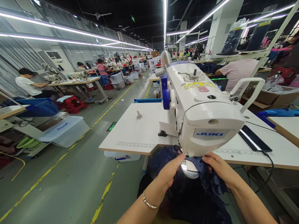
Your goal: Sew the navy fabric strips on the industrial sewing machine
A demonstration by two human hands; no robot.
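In front of me stands a white JUKI sewing machine (203,109) with a blue handwheel. Dark navy fabric (210,180) is draped around the machine's shiny metal bed end (190,170) and hangs down toward my lap. My left hand (171,169), with a silver bangle on the wrist, pinches the fabric just left of the needle area. On the other side my right hand (216,166) grips the fabric edge between thumb and fingers. The machine head hides the needle itself.
The white tabletop (130,124) carries a printed ruler and a small grey peg (139,115). A phone-like black device (255,138) with a cable lies at right. Thread cones (233,37) stand above. A lidded plastic bin (64,130) sits on the floor at left; co-workers sit farther off.
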